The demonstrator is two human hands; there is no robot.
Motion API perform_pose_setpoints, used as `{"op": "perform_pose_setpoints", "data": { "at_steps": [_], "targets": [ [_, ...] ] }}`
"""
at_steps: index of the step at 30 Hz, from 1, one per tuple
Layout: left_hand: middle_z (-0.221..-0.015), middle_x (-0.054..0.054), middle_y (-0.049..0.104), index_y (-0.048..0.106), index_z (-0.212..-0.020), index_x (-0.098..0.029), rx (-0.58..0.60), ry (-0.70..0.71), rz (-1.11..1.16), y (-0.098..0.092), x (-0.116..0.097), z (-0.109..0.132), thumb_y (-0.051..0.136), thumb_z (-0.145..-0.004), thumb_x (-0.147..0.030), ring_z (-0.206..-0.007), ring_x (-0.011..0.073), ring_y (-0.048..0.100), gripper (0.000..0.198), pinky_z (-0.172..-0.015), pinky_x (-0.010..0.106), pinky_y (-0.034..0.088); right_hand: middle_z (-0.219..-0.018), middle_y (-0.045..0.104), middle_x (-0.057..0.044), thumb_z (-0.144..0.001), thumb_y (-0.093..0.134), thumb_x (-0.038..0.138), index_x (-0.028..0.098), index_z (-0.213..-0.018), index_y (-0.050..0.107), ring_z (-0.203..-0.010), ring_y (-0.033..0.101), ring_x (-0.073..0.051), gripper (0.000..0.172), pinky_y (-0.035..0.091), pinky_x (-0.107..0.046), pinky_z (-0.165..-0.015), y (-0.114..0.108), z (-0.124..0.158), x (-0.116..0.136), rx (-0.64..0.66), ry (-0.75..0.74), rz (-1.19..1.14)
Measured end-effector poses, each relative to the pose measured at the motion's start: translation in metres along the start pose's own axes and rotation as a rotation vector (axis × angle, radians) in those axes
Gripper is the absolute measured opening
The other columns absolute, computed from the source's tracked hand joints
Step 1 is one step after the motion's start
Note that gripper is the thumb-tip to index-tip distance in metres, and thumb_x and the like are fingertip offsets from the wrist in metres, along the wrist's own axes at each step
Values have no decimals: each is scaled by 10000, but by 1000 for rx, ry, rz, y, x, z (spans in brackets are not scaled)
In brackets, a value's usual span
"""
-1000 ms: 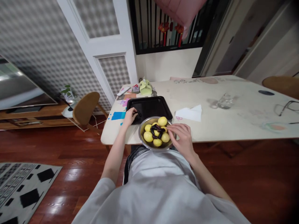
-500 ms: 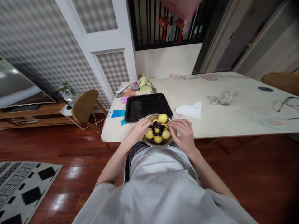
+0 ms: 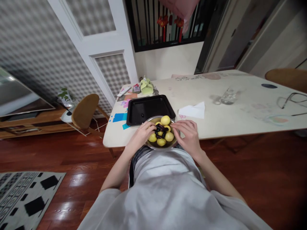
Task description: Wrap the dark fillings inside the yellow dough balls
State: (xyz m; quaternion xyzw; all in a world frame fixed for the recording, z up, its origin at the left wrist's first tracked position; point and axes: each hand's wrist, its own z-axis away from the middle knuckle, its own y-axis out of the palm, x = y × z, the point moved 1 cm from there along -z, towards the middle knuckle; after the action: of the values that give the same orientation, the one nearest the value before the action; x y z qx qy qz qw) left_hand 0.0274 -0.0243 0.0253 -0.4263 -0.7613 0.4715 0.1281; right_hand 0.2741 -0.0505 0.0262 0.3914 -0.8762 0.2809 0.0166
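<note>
A metal bowl close to my body, at the table's near edge, holds several yellow lemon-like fruits. Among them lie several glossy, dark purple oblong pieces, perhaps grapes. My left hand reaches over the bowl's left side, its fingers bent and closed at a dark piece. From the right, my right hand comes over the rim with thumb and fingertips close together. Whatever they pinch is too small to make out. Just beyond the bowl lies a black rectangular tray with one small dark piece on it.
On the white table are a folded white paper, a clear glass, eyeglasses, a remote and a green box-like item. A wooden chair stands to the left.
The view has shifted slightly. Both hands stay at the bowl with almost the same pose, and the fruit looks unchanged.
</note>
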Motion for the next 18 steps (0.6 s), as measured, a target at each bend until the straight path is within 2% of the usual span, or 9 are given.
{"op": "perform_pose_setpoints", "data": {
  "at_steps": [6,13,18],
  "targets": [
    [-1172,90,664,648,-1135,-222,-102,-2,156,0,-5,6,548,-1071,-235,-1114,212,674,119,-985,387,583,-1022,830,-32,-1007,616,182,265,-1048,761,-1002,739,-254,171,479,-491,-993,3,0,2,15,33,0],
    [-1150,91,699,700,-1106,-225,-12,23,182,20,-12,1,512,-1076,-230,-1136,225,676,190,-1020,398,570,-1025,828,-34,-1013,609,179,259,-1054,760,-1021,735,-252,176,472,-485,-1000,2,1,1,24,40,-13],
    [-1134,81,717,720,-1059,-227,16,37,179,23,-8,-1,520,-1072,-232,-1115,224,668,200,-1021,399,558,-1017,826,-26,-1006,621,151,253,-1061,749,-1017,732,-246,173,468,-470,-987,1,1,0,7,16,-14]
  ]
}}
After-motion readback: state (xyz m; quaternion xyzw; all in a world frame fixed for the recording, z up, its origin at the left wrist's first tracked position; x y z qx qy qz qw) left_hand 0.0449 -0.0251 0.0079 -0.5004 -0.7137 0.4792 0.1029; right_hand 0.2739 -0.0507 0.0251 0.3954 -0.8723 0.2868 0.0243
